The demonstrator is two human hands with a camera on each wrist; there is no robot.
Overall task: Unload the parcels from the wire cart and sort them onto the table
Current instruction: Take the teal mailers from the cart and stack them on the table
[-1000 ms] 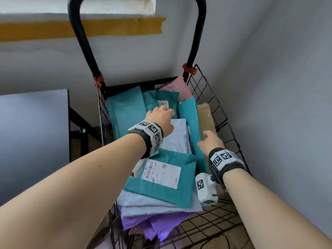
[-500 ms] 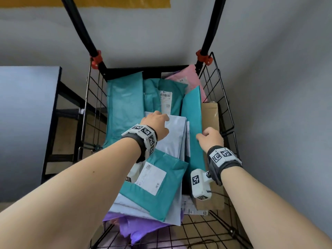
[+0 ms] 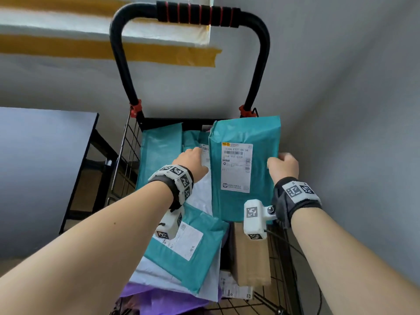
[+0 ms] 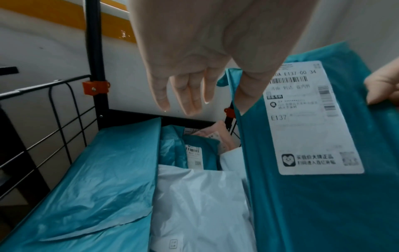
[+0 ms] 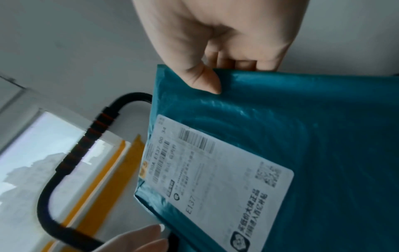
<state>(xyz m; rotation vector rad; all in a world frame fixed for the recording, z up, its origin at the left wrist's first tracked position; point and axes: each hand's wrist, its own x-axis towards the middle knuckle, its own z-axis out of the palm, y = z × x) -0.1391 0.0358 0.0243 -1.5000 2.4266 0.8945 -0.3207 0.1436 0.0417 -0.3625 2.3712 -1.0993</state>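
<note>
Above the black wire cart [image 3: 127,155], the right hand [image 3: 283,164] pinches one edge of a teal plastic mailer with a white label [image 3: 244,169]; the left hand [image 3: 192,163], fingers loose and empty, should support its other side before swinging it to the dark table [image 3: 43,160]

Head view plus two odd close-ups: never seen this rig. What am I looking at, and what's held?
No robot: a person wears three cameras. The head view looks down over both arms; each wrist view looks along one hand. The wire cart holds teal, white and purple mailers and a brown box. The right hand grips a labelled teal parcel by its edge, raised above the pile. The left hand is open, thumb at that parcel's other edge. The table stands to the left.
</note>
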